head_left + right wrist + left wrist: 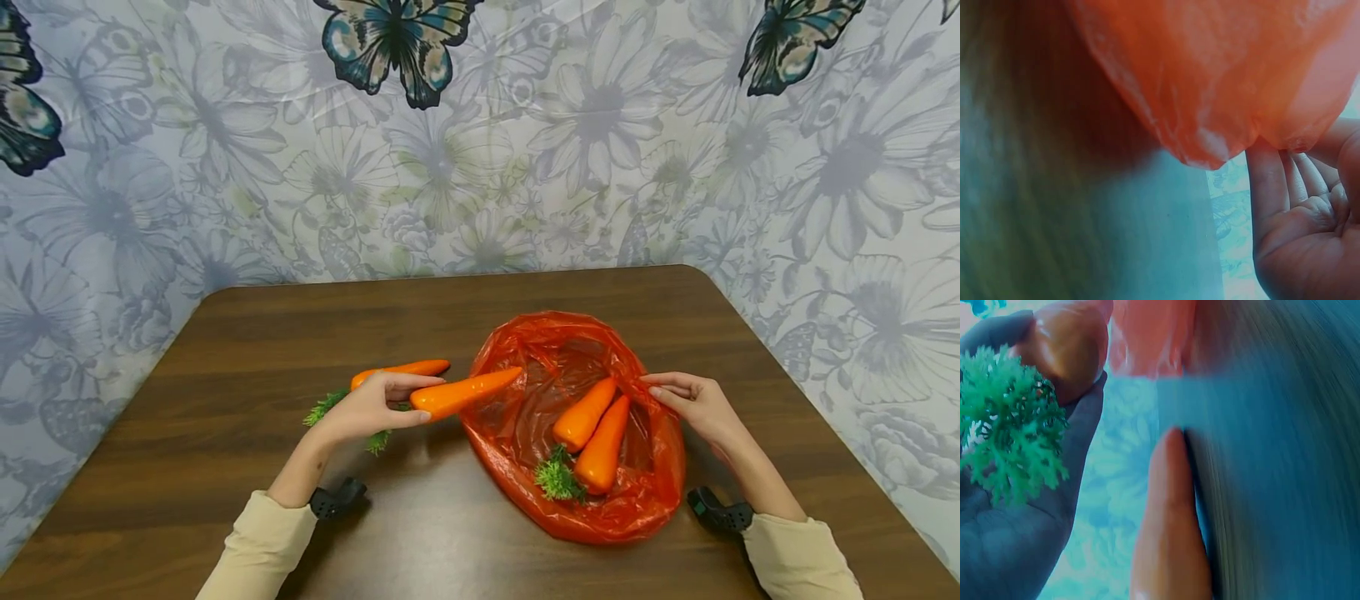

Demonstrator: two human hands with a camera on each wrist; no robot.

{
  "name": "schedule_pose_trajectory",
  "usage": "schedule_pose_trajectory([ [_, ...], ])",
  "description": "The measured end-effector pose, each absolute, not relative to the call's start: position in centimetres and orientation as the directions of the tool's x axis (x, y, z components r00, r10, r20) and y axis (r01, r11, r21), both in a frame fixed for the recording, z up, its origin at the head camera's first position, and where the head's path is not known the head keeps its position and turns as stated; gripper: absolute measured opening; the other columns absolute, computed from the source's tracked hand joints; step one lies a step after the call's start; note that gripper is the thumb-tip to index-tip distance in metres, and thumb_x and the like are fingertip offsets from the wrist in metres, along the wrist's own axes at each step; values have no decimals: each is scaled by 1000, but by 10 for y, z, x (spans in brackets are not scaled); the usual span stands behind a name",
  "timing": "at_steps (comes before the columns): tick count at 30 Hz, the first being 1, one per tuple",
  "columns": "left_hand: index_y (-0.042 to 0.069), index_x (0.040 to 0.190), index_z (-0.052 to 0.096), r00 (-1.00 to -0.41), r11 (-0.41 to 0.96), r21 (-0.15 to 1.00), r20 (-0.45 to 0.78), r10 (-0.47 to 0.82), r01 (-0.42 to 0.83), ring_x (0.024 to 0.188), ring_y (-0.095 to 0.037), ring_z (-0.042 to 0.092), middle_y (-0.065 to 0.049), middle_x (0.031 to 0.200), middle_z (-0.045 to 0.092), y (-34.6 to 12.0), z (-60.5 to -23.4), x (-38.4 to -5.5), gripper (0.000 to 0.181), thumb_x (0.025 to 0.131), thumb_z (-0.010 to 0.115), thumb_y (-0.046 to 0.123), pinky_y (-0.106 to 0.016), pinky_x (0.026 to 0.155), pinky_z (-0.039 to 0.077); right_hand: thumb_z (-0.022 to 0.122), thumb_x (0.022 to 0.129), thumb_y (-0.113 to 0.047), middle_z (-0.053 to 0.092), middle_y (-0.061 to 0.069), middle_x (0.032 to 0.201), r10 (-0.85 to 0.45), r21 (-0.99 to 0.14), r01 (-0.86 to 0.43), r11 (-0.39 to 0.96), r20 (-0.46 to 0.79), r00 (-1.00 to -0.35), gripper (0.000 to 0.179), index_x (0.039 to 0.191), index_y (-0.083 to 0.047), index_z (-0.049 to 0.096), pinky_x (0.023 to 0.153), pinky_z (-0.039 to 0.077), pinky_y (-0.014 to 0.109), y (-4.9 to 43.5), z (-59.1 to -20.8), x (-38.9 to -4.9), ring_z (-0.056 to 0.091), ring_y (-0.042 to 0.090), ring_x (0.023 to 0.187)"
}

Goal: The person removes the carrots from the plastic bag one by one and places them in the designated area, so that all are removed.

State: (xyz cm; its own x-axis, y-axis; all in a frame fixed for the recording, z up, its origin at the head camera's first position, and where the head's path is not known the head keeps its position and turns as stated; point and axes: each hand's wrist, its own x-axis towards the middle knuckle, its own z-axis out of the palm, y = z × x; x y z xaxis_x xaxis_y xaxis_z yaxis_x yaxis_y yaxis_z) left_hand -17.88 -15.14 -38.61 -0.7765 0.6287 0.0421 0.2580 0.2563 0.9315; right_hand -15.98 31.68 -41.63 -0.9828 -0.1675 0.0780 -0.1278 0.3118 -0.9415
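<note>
My left hand (375,407) grips a carrot (461,394) near its leafy end, its tip reaching over the left rim of a red plastic bag (510,487). In the left wrist view, green leaves (1013,425) hang below the held carrot. Another carrot (420,367) lies on the table just behind this hand. Inside the open bag are two carrots (583,414), with green tops toward the front. At the bag's right side, my right hand (697,408) pinches the rim between thumb and fingers; the right wrist view shows the gathered plastic (1300,140) there.
The brown wooden table (285,333) extends on both sides of the bag. Behind it hangs a floral backdrop (450,192) with butterflies. A black wrist camera (337,497) sits on the left wrist, another (718,510) on the right.
</note>
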Motion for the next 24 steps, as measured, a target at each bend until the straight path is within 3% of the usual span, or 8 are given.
schedule_pose_trajectory([
  [6,13,138,49,-705,149,912,182,685,381,117,-25,47,-2,140,45,-172,-381,-173,53,89,62,1,-30,80,43,59,94,-14,68,2,103,-170,-943,-128,307,78,-982,34,117,11,58,74,51,23,317,-415,-161,63,6,90],
  [10,15,134,54,-778,244,914,113,618,326,108,-24,51,-3,133,51,-192,-383,-168,48,89,65,7,-32,77,43,59,94,-15,67,-1,105,-174,-944,-124,306,72,-982,35,118,10,58,75,50,23,317,-414,-163,62,4,93],
  [13,19,123,64,-840,338,905,37,541,258,103,-24,50,-2,129,54,-204,-386,-164,37,87,69,16,-36,78,43,59,94,-16,67,3,106,-177,-939,-129,318,75,-981,36,118,11,58,75,50,23,316,-414,-163,62,5,93],
  [15,21,117,68,-852,365,899,15,523,240,105,-26,47,-2,134,50,-210,-389,-163,31,86,70,19,-37,78,42,59,94,-17,67,7,107,-178,-934,-130,332,73,-981,37,119,11,57,75,50,23,316,-414,-163,62,5,92],
  [18,21,109,71,-860,404,884,-5,511,235,90,-26,48,-2,130,53,-217,-395,-161,24,86,70,21,-33,70,42,59,94,-19,66,11,108,-175,-929,-119,351,60,-983,39,120,10,57,76,50,24,315,-415,-163,62,6,92],
  [22,20,116,68,-855,436,867,-24,518,240,83,-23,46,-1,128,55,-223,-401,-160,31,85,71,22,-29,65,43,59,94,-19,67,7,107,-172,-928,-116,354,57,-983,39,120,10,57,76,50,24,316,-417,-160,62,6,92],
  [24,18,121,65,-850,435,868,-30,526,239,86,-24,46,-2,126,55,-225,-403,-161,37,85,71,22,-29,68,44,58,94,-17,67,4,106,-173,-933,-122,340,66,-983,38,120,10,57,75,50,24,317,-418,-160,62,6,92],
])
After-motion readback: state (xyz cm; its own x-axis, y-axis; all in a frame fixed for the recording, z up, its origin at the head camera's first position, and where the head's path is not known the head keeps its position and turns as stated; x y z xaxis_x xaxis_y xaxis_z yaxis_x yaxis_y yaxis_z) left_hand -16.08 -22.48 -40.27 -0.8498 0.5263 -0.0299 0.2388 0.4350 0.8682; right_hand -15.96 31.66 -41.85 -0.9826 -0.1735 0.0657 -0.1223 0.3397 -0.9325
